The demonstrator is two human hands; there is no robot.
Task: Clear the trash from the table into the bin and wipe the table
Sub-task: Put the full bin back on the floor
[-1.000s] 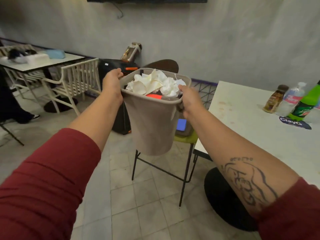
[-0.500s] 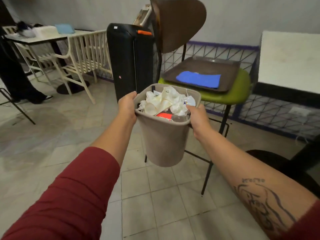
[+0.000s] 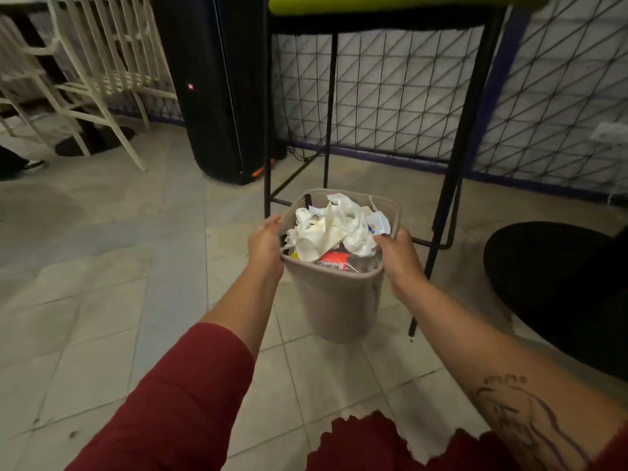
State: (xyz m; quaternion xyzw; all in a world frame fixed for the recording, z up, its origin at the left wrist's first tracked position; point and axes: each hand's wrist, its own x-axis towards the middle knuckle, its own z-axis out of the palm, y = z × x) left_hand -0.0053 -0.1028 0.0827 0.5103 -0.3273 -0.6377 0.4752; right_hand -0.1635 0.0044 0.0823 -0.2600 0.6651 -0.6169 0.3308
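**Putting the full bin down softly**

At the far left edge of the floor (image 3: 102, 266) stood a white chair (image 3: 85, 79) and a tall black speaker (image 3: 217, 86). Next came our left hand (image 3: 266, 244). It gripped the left rim of the bin (image 3: 339, 300), with its fingers curled over the edge.

The bin hung low over the floor tiles, just in front of the stool (image 3: 451, 185). We could not tell if its bottom touched the floor yet. It was piled high with white paper trash (image 3: 336, 226), and something red (image 3: 334, 259) lay under the paper.

Our right hand (image 3: 399, 256) gripped the right rim in the same way. Past it, a stool leg stood very near. A big round black table foot (image 3: 560, 283) sat by the right edge of the floor.

We thought the best way was to keep both hands at the same height, so the bin stayed flat. We needed to go down slowly, or the loose paper on top could tip out. We had to keep the bin off the stool leg. We should let go only when the bottom sat flat on the floor.
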